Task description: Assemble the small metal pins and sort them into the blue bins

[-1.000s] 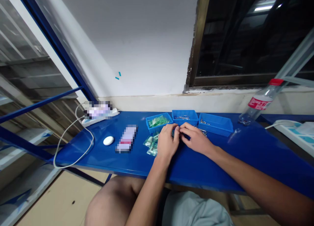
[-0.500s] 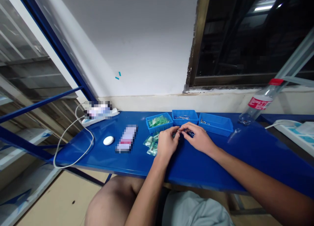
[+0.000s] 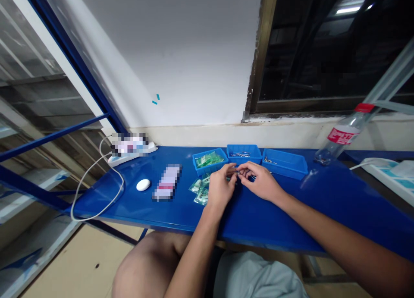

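My left hand (image 3: 222,183) and my right hand (image 3: 257,180) meet fingertip to fingertip over the blue table. Both are closed in a pinch around something too small to make out. Beside my left hand lie several small clear-and-green packets (image 3: 201,189), partly covered by it. Just beyond the hands stand three blue bins: the left bin (image 3: 211,169) holds green packets (image 3: 208,159), the middle bin (image 3: 244,148) has thin metal pins (image 3: 241,154), and the right bin (image 3: 291,170) contains a few small metal pieces (image 3: 269,160). Thin metal bits show partly behind my right hand.
A white oval object (image 3: 143,185) and a blurred-out flat item (image 3: 167,182) lie on the blue table (image 3: 129,211) to the left. A white power strip (image 3: 132,155) with a looping cable (image 3: 77,194) sits behind them. A plastic bottle (image 3: 343,134) leans at the back right.
The fingers of both hands have shifted slightly at the pinch, with my right fingers curling more. The bins, packets and other items stay where they were.
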`<state>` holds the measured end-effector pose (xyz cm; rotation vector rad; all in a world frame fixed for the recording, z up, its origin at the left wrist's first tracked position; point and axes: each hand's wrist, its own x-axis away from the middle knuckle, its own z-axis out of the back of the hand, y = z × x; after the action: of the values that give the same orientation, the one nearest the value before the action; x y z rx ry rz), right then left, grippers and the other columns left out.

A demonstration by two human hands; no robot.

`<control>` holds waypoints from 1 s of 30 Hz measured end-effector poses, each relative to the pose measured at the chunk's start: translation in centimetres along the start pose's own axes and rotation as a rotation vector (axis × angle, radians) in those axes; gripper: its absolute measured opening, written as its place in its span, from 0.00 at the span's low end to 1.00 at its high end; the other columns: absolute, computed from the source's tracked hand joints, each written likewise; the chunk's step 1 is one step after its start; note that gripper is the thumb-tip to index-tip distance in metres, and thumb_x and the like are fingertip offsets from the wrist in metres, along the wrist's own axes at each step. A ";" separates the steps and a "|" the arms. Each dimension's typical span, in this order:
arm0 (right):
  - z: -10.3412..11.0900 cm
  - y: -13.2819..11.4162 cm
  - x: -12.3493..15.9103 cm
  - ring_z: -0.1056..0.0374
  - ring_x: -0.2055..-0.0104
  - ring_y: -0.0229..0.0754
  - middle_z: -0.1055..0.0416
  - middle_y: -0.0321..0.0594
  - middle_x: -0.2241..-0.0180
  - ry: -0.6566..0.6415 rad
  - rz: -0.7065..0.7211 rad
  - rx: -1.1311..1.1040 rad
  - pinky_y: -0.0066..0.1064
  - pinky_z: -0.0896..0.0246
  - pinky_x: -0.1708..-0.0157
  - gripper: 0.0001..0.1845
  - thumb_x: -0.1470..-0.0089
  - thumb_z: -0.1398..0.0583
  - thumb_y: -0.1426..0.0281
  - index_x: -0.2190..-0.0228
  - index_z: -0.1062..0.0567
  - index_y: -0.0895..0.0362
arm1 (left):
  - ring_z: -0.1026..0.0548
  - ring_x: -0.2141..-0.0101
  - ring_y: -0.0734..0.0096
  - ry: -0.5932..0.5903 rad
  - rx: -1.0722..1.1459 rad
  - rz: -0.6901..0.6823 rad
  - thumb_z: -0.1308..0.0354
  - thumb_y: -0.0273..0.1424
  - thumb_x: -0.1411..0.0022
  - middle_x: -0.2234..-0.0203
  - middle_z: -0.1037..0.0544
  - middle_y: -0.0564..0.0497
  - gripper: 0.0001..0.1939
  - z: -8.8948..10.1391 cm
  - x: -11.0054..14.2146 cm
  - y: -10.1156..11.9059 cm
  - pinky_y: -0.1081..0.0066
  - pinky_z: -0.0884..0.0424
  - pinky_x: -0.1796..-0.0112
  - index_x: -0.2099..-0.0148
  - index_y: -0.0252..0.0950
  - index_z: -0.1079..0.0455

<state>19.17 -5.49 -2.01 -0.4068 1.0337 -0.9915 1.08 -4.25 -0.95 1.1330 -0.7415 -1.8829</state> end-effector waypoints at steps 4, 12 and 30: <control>0.2 0.1 0.0 0.28 0.67 0.41 0.24 0.40 0.64 0.045 0.008 0.027 0.35 0.28 0.66 0.08 0.40 0.39 0.70 0.60 0.20 0.54 | 0.14 0.56 0.60 0.030 -0.095 0.001 0.39 0.27 0.30 0.56 0.13 0.47 0.11 0.1 0.1 0.7 0.62 0.19 0.51 0.48 0.38 0.20; 0.2 0.6 0.0 0.23 0.61 0.45 0.20 0.41 0.59 0.011 0.005 0.009 0.39 0.23 0.58 0.07 0.38 0.39 0.69 0.60 0.21 0.52 | 0.14 0.57 0.59 0.007 -0.075 0.044 0.37 0.30 0.30 0.56 0.13 0.47 0.08 0.2 0.1 0.4 0.63 0.19 0.52 0.52 0.39 0.18; 0.5 0.3 -0.2 0.24 0.64 0.44 0.21 0.41 0.61 -0.009 0.063 0.031 0.38 0.24 0.61 0.09 0.38 0.38 0.68 0.56 0.21 0.53 | 0.14 0.60 0.67 0.029 0.135 0.073 0.39 0.16 0.38 0.60 0.14 0.49 0.20 -0.1 -0.1 -0.1 0.68 0.17 0.56 0.47 0.38 0.24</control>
<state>19.71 -5.27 -1.85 -0.3509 1.0159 -0.9472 1.16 -4.12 -1.01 1.1983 -0.8926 -1.7739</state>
